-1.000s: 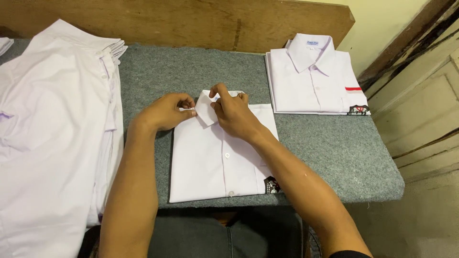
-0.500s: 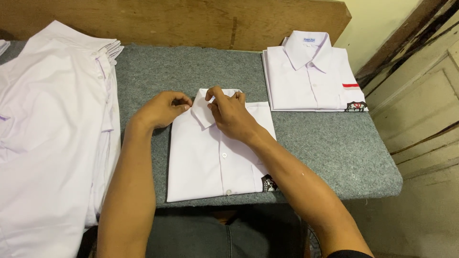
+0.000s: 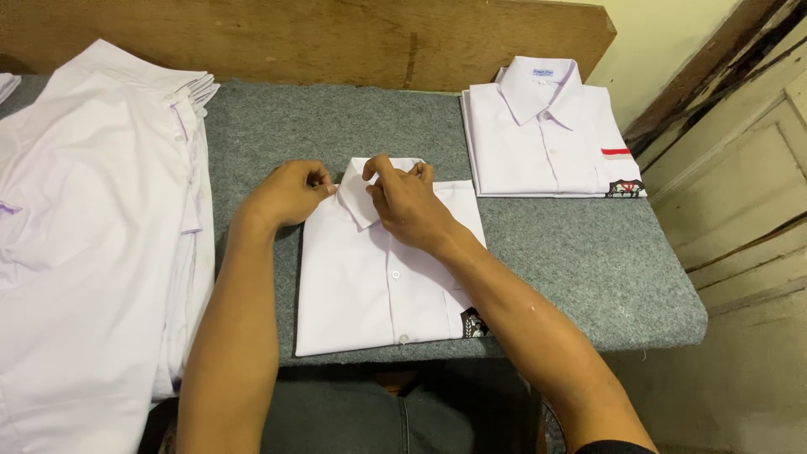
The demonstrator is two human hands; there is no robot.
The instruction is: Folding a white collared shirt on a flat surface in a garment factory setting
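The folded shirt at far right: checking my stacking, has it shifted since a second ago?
No. The finished shirt sits at the same table corner.

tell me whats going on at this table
A person is working on a folded white shirt lying on a grey felt-covered table. Both hands are at its collar: the left hand pinches the collar's left edge, and the right hand grips the collar from the other side. A finished folded shirt lies at the far right, and a pile of unfolded white shirts sits to the left.
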